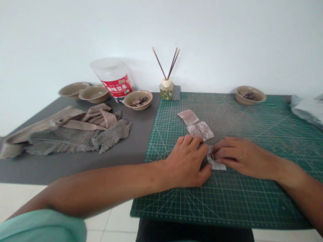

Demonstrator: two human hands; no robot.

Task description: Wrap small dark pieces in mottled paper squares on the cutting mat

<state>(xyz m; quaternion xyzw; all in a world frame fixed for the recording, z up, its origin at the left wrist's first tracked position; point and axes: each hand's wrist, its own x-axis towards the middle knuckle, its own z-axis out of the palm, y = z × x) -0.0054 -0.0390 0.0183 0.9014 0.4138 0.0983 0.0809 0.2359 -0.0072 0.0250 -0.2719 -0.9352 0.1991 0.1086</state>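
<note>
On the green cutting mat (176,205), a small pale patterned piece (219,165), paper or thin cloth, lies between my hands, partly covered by them. My left hand (189,163) curls at its left edge, thumb and forefinger against it. Fingers of my right hand (239,156) are pressed together on its right part; what the fingertips pinch there is too blurred to make out. Just beyond my left fingers lies a square with dark mottled marks (202,130). Behind that one is a plain pinkish square (188,117).
A crumpled grey-brown cloth (75,131) covers part of the grey table at left. Behind it stand two bowls (94,94), a tilted plastic tub (113,79) and a bowl of dark bits (138,101). A reed diffuser (166,90), another bowl (250,95) and plastic wrapping (308,109) are farther right.
</note>
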